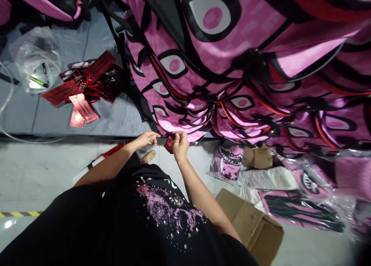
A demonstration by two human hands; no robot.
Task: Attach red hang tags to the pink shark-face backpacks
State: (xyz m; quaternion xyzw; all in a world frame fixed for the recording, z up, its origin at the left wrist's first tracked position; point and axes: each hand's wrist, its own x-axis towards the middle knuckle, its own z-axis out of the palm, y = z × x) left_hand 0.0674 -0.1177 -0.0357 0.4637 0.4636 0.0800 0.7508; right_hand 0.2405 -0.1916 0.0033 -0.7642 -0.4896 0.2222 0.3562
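Note:
My left hand [148,139] is at the table's front edge, thumb and fingertips pinched together beside a dark strap or cord too small to make out. Just to its right, my right hand [181,144] is closed, fingertips pinched at a small red hang tag [169,144]. Both hands are below the lowest pink backpack [174,124] of a stacked row, near its bottom edge. The backpacks have black-rimmed eye prints and red-trimmed zips. More red hang tags [84,107] with red cords lie fanned out on the grey-covered table [121,121].
A clear plastic bag [36,57] with a green item lies at the table's left. On the floor to the right are an open cardboard box [252,223], bagged pink goods [228,161] and a white wrapped bundle [269,178]. Yellow-black tape [20,214] marks the floor left.

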